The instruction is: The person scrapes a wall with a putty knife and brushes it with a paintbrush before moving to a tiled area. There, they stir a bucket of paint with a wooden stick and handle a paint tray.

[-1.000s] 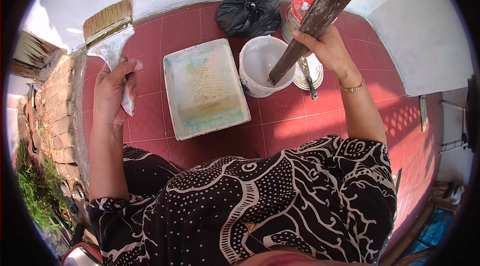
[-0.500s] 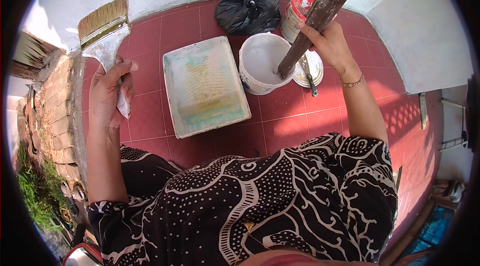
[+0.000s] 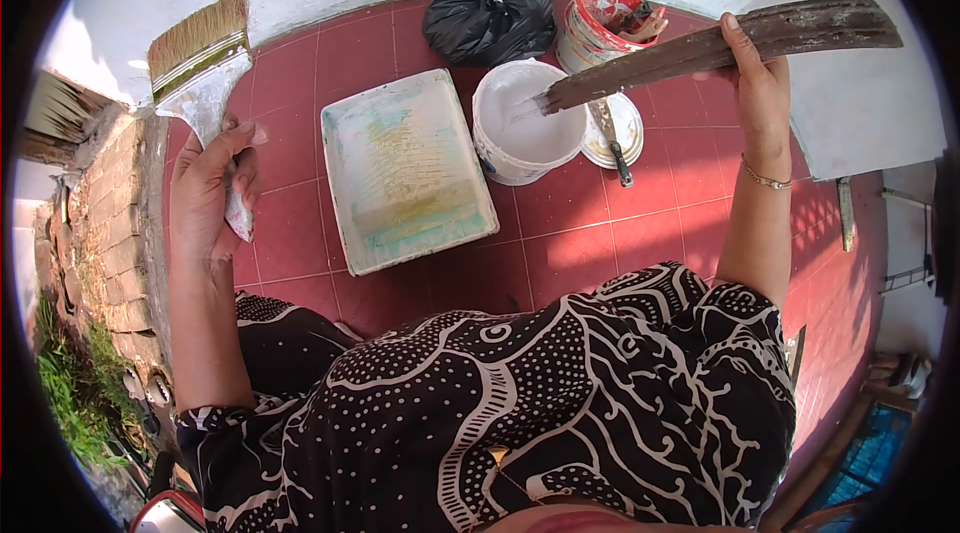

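Note:
My left hand (image 3: 213, 173) is closed round the handle of a wide paintbrush (image 3: 205, 68), its bristles pointing up and looking dry. In my right hand (image 3: 755, 83) is a long dark wooden stick (image 3: 690, 53), held near its middle and tilted to the right. White paint coats the stick's lower tip, which is over the white paint bucket (image 3: 520, 173). White paint fills part of that bucket. Left of it on the floor lies a paint tray (image 3: 405, 173) with dried green and yellow stains.
A tied black plastic bag (image 3: 490, 18) and a red-rimmed bucket (image 3: 590, 28) with items inside stand near the white wall. A scraper (image 3: 612, 143) rests on a round lid (image 3: 632, 128). Red tiles (image 3: 560, 263) cover the floor; stones and grass (image 3: 90, 383) border the left.
My right hand has moved right, swinging the stick from steep to nearly level. Its tip has come up out of the paint. My left hand and the brush have barely shifted.

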Demonstrator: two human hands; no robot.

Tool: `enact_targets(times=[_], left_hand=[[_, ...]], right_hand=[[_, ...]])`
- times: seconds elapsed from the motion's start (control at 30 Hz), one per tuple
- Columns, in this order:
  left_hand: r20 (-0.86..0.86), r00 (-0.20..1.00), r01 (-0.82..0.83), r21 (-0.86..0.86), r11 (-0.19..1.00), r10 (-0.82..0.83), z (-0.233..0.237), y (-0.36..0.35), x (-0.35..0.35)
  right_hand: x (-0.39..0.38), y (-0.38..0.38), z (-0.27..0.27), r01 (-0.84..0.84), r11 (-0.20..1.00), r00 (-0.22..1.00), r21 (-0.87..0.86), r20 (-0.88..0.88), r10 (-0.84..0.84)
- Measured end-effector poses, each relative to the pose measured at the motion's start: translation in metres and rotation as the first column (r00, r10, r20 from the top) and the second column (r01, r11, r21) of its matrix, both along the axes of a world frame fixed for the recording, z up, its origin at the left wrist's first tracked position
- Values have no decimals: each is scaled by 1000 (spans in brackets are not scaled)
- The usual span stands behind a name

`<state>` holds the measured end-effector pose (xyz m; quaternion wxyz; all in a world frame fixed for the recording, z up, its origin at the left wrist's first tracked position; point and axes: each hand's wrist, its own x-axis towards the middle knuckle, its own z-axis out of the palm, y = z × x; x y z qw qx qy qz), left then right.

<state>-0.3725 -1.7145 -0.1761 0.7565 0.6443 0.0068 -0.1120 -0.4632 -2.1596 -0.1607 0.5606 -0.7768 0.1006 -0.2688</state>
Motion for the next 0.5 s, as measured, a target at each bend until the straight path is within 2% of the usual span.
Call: enact_targets(times=[0.07,0.5], left_hand=[[7,1000,-8,13,1000,7,-1,-1,1],[-7,1000,17,10,1000,-17,-3,-5,2]], right_hand=[[-7,-5,7,22,999,999,-27,29,-22],[-46,-35,20,102,991,981,86,155,-115]])
